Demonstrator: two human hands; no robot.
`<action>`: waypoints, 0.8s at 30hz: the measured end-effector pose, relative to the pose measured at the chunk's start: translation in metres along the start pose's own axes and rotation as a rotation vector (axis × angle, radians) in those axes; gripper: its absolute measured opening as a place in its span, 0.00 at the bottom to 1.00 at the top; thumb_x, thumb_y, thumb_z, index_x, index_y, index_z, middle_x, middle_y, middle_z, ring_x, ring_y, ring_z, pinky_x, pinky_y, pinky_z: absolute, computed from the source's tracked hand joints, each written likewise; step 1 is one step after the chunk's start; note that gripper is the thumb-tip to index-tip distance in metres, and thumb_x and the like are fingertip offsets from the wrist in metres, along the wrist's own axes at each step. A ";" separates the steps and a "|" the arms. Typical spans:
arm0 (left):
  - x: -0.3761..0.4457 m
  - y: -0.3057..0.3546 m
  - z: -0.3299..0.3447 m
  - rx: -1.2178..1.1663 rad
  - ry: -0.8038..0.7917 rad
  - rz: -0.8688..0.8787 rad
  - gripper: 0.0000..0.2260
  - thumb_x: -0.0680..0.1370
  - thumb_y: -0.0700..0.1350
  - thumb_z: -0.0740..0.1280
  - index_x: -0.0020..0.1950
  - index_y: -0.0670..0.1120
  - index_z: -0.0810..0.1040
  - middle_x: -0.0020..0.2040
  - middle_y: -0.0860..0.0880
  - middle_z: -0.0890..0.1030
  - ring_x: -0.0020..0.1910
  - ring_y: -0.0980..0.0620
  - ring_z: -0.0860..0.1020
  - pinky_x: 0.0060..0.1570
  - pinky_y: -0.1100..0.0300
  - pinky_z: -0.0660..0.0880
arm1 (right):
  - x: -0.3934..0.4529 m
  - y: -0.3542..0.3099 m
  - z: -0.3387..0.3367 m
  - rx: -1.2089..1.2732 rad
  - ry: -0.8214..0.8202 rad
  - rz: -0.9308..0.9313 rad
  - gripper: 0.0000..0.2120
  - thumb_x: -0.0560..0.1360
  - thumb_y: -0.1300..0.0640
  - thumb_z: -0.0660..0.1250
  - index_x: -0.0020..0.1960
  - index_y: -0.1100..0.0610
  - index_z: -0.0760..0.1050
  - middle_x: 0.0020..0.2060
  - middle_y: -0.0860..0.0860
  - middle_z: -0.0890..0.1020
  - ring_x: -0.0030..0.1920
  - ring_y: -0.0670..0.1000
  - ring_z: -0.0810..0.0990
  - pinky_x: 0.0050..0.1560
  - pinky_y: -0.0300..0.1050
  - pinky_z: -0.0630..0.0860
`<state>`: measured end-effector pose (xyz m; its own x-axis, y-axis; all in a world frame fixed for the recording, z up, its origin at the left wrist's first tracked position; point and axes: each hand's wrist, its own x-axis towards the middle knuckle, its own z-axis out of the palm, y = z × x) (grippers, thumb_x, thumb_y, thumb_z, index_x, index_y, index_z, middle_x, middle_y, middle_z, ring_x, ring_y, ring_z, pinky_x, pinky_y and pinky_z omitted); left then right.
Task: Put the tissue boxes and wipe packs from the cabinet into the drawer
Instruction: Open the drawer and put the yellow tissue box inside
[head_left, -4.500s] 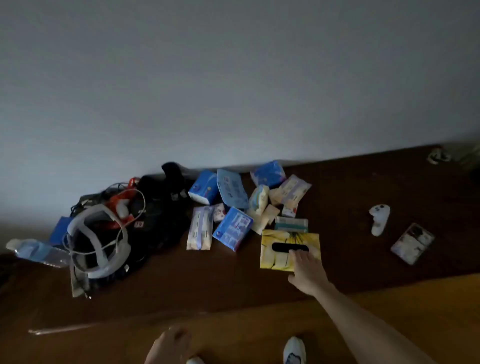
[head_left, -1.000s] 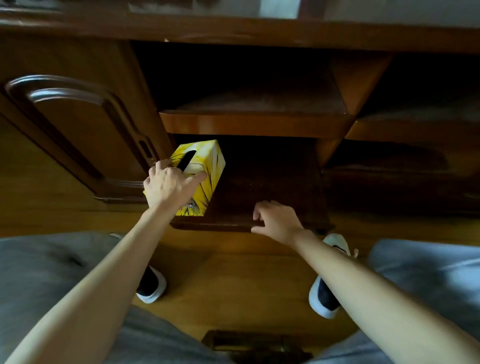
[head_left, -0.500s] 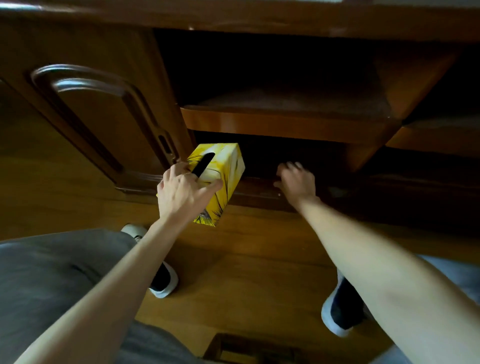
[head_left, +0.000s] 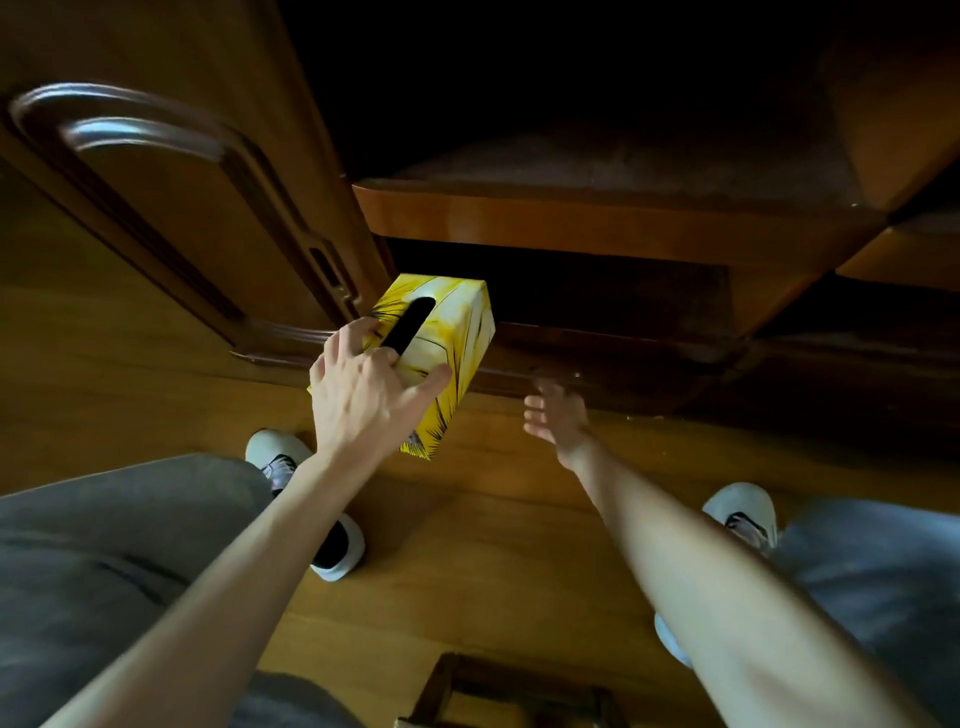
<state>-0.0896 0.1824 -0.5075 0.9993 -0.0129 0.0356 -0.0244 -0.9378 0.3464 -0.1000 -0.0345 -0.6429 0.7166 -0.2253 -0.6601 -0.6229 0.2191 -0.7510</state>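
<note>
- Your left hand grips the yellow tissue box from above, fingers curled over its top next to the dark oval slot, thumb pressed on the side that faces you.
- The box hangs tilted in the air, its far end just in front of the dark gap under the wooden shelf and its near end over the floor. It rests on nothing.
- Your right hand reaches low towards the dark wooden front at the base of the cabinet, fingers spread and loose, holding nothing. Whether the fingertips touch the wood, you cannot tell from here.
- I judge that dark front to be the drawer, and it looks closed or nearly so: no open compartment shows below the box.
- Progress, as I read it: one box is in hand and none is visibly stowed, so the task is at an early stage. The drawer needs pulling out, this box needs setting inside, and the other boxes and wipe packs are out of view.
- The open cabinet door stands to the left, its lower edge just beside the box.
- Writing: none can be read. The box shows only black streaked lines on yellow, with some small print near its lower corner too tiny to make out.
</note>
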 end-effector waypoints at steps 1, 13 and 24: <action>0.000 -0.001 0.000 0.002 -0.005 -0.001 0.30 0.69 0.68 0.63 0.52 0.45 0.86 0.75 0.52 0.69 0.72 0.47 0.65 0.69 0.46 0.63 | 0.007 -0.002 0.001 0.274 -0.012 0.104 0.22 0.82 0.42 0.63 0.67 0.57 0.71 0.58 0.55 0.80 0.58 0.56 0.80 0.66 0.53 0.76; 0.007 -0.003 0.002 -0.016 -0.034 -0.036 0.25 0.69 0.67 0.66 0.46 0.46 0.86 0.73 0.53 0.70 0.70 0.47 0.66 0.67 0.47 0.65 | 0.030 0.000 -0.004 0.661 -0.095 0.085 0.36 0.81 0.35 0.61 0.82 0.49 0.55 0.77 0.55 0.69 0.73 0.48 0.72 0.75 0.44 0.64; 0.002 -0.009 0.001 -0.049 -0.090 -0.001 0.25 0.69 0.67 0.64 0.43 0.47 0.84 0.75 0.50 0.68 0.72 0.45 0.64 0.68 0.45 0.64 | -0.032 0.041 -0.018 0.282 0.136 0.380 0.26 0.83 0.39 0.59 0.60 0.62 0.76 0.46 0.59 0.86 0.47 0.59 0.86 0.43 0.52 0.83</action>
<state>-0.0870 0.1910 -0.5113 0.9978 -0.0450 -0.0488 -0.0223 -0.9199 0.3915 -0.1547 -0.0356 -0.6528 0.3964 -0.1974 -0.8966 -0.7097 0.5537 -0.4356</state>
